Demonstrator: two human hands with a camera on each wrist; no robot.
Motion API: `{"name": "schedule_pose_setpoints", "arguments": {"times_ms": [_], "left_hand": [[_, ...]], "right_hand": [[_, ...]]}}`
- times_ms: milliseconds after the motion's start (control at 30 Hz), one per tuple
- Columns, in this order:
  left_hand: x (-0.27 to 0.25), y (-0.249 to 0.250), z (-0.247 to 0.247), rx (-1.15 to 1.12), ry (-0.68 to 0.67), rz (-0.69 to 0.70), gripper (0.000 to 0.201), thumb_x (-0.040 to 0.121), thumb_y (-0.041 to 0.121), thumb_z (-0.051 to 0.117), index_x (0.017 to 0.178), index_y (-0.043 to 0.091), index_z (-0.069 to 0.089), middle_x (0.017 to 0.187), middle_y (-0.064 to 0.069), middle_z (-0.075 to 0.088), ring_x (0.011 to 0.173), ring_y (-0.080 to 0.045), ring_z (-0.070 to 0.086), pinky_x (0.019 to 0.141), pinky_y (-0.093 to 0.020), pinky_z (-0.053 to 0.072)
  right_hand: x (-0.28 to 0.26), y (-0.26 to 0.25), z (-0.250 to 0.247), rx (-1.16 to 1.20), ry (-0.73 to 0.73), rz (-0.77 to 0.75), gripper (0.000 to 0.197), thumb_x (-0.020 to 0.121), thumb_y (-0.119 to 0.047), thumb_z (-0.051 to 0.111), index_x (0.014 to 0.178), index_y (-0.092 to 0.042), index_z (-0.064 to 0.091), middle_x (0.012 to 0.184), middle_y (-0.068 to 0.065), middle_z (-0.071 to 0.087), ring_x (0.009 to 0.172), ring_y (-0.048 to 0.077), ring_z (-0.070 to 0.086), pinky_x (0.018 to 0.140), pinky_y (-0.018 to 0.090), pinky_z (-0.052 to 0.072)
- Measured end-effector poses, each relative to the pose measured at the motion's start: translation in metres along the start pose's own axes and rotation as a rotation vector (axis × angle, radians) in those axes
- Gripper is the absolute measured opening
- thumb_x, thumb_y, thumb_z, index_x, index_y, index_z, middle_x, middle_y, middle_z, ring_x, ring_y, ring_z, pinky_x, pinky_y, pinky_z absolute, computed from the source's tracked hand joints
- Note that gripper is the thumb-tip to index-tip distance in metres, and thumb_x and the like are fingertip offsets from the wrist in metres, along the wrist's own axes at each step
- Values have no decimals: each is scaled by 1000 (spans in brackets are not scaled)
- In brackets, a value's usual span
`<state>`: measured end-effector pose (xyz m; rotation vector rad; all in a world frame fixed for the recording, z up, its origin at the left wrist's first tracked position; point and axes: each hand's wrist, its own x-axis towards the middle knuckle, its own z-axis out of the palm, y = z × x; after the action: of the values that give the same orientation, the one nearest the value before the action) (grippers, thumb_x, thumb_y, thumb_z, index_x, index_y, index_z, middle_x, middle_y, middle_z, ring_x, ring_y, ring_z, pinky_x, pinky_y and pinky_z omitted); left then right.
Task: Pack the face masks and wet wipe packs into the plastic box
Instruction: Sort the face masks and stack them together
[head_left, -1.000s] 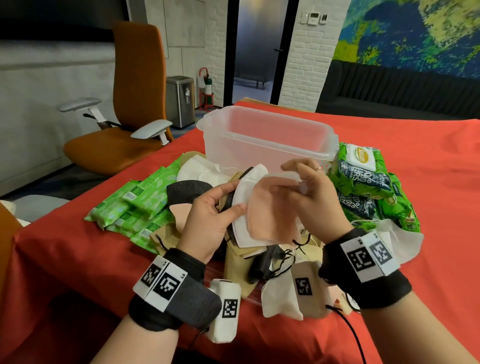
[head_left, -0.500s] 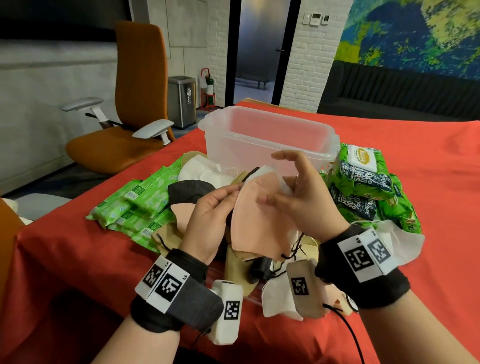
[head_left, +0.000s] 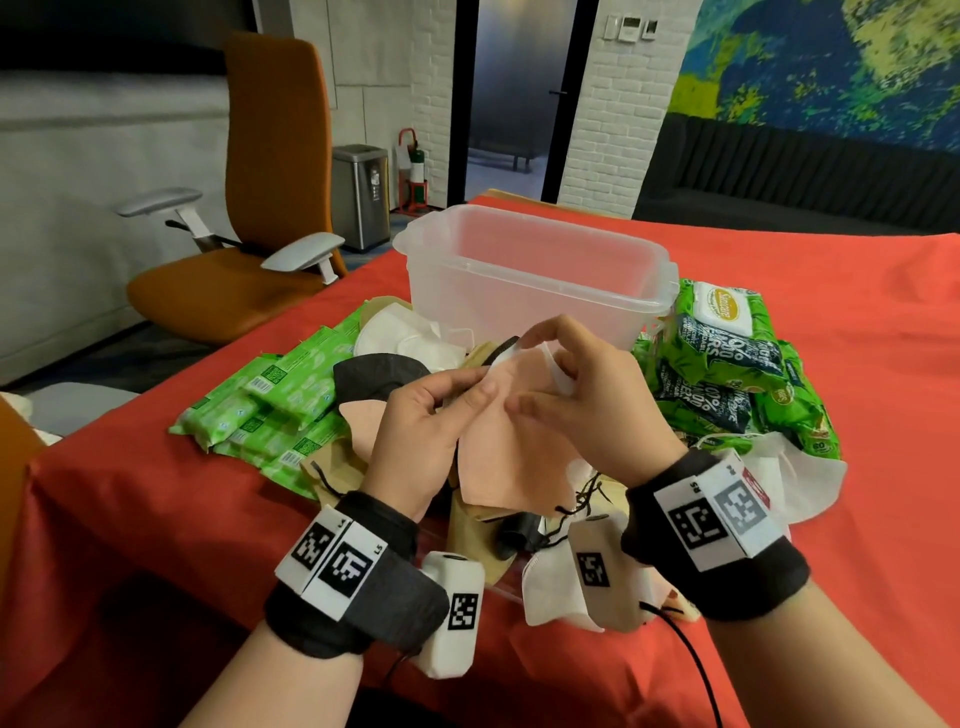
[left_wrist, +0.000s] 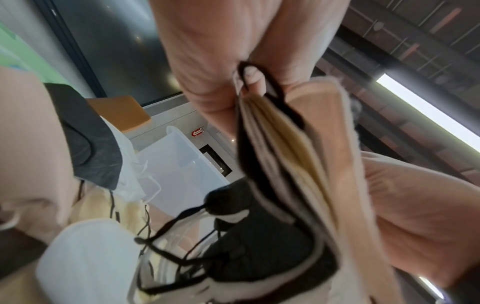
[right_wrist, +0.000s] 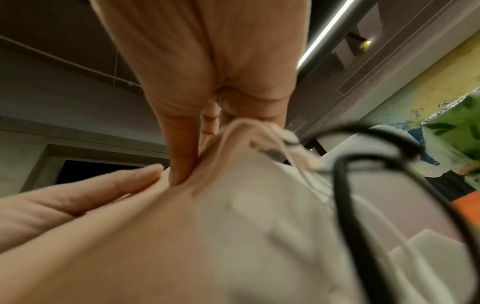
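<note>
— Where is the folded peach-pink fabric face mask (head_left: 511, 415)?
— Atop a stack of masks, above the red tabletop (head_left: 857, 322), before the clear plastic box (head_left: 535, 275).
— The grips?
— Left hand (head_left: 431, 415) pinches the stack's edge; right hand (head_left: 587, 405) pinches the mask's top corner.
— Wipes?
— Green wet wipe packs (head_left: 727, 364) lie beside the box.

Your left hand (left_wrist: 221, 67) fills the top of the wrist view, fingers curled and pinching a stack of folded face masks (left_wrist: 293, 164), pink, beige and black, with a black ear loop (left_wrist: 259, 76) caught at the fingertips. Below the stack hang more black loops. To the left lie a dark grey mask (left_wrist: 91, 144) and white masks (left_wrist: 85, 257), with the plastic box (left_wrist: 182, 164) standing beyond them.
</note>
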<state>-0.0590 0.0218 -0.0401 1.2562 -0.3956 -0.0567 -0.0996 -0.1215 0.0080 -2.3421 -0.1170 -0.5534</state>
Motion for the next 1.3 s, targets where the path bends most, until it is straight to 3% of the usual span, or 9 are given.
{"name": "schedule_pose_setpoints", "arguments": {"times_ms": [167,333,467,633,800,900,1033,1167,1300], "left_hand": [[0,-3,-2,85,26,15,12,74,20,70,85,24,71,89,3,71,93,-13,63,89,-35,49],[-1,-1,0,108,-25,111,35,81,-8,62,99,22,61,93,18,70,95,1,63,88,-22,50],[0,-3,-1,157,-34,123,29,84,-2,61,98,24,66,108,5,69,113,-7,58,100,-27,44],[-2,-2,-4,175,-53,48,14,85,12,65,91,21,72,93,8,73,99,-6,63,89,-25,48],[-1,-3,-5,272,-88,83,30,74,6,74,90,31,67,95,15,68,95,8,59,85,-12,46],[-1,-3,-5,308,-87,119,38,73,3,74,92,34,64,100,17,66,99,9,57,88,-11,44],[-1,-3,-5,287,-63,177,47,73,-5,72,100,31,59,110,17,62,111,3,55,99,-17,41],[0,-4,-5,291,-10,165,44,73,-3,72,99,30,60,109,17,63,109,5,56,98,-16,41],[1,-5,-7,288,49,152,46,72,0,74,98,36,60,111,8,65,112,-10,58,103,-39,44]], "right_hand": [[4,4,0,-105,-13,-10,43,66,-25,81,104,-21,60,83,-7,43,76,8,40,61,10,31],[2,7,5,-102,108,-62,32,59,-28,85,80,-13,66,87,1,47,84,23,49,74,43,46],[-2,5,6,-31,70,-89,22,69,-24,80,67,-17,60,69,-4,52,64,4,47,60,13,35],[5,13,1,117,-79,-12,30,72,-14,78,70,-27,50,64,-2,52,56,4,39,57,21,34],[12,18,-8,220,-155,83,45,71,-4,77,91,-27,43,46,-12,40,49,7,32,51,24,28],[11,17,-4,194,-79,137,48,69,-11,79,102,-23,47,56,-11,48,54,9,42,53,23,33],[7,16,1,84,20,106,35,65,-24,83,85,-29,54,86,-1,60,79,15,57,67,24,42],[-1,13,6,67,183,45,20,67,-14,80,71,-22,62,67,-11,62,62,1,56,62,21,44],[-7,14,13,79,313,-63,11,67,-7,76,71,-13,67,68,-9,61,62,-4,55,64,14,44]]}}
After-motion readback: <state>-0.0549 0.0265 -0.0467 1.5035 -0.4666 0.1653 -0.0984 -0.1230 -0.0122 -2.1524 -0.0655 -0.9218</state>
